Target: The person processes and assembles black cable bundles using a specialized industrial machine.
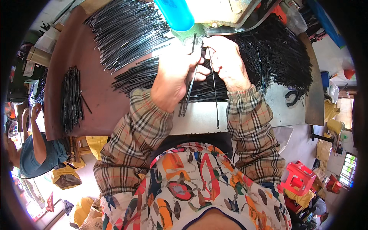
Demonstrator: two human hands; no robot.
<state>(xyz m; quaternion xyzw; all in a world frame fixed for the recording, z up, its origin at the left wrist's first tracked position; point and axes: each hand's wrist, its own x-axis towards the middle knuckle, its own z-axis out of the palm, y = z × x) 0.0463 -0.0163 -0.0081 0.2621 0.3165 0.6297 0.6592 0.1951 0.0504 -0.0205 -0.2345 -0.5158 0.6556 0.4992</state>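
Beneath a pale machine head, both my hands are raised close together over the table. My left hand is closed around several thin black rods that slant down toward me. Just to its right, my right hand pinches one thin black rod, which hangs down with a small knob at its lower end. The upper ends of the rods lie near the machine, where bright light and my fingers partly hide them. Plaid sleeve covers wrap both forearms.
Piles of black rods lie at the far left and right; a small bundle sits near the left edge. A blue cylinder stands by the machine. Black-handled pliers rest right. Another person works at left; a red stool stands right.
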